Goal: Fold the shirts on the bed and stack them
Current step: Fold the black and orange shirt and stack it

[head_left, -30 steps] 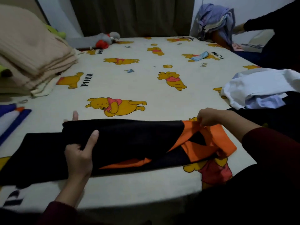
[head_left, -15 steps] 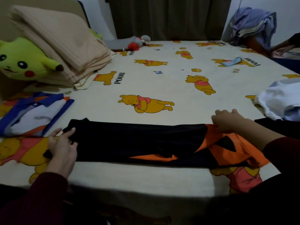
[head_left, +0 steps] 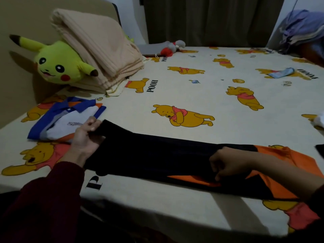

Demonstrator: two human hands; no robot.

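Bedding printed with yellow cartoon bears covers the bed (head_left: 201,95), which fills most of the room in front of the person. Across its near edge lies the black and orange shirt (head_left: 157,155), folded into a long narrow strip running left to right, black along most of its length and orange at the right end. Up in the far left corner a folded beige blanket (head_left: 98,50) leans against the headboard, with a yellow plush toy (head_left: 57,65) propped beside it, touching its lower edge. Just beyond the strip's left end sits a folded blue and white polo shirt (head_left: 64,120), collar up, with a bit of orange showing at its near edge. At the far right a heap of lilac clothes (head_left: 303,27) rests at the edge of the bed.

The left hand (head_left: 87,134) pinches the left end of the strip, thumb on top, and has that end raised off the sheet. The right hand (head_left: 228,165) rests with its fingers curled on the strip near where black meets orange, gripping the cloth there. A small grey and red soft toy (head_left: 171,48) lies by the curtain.
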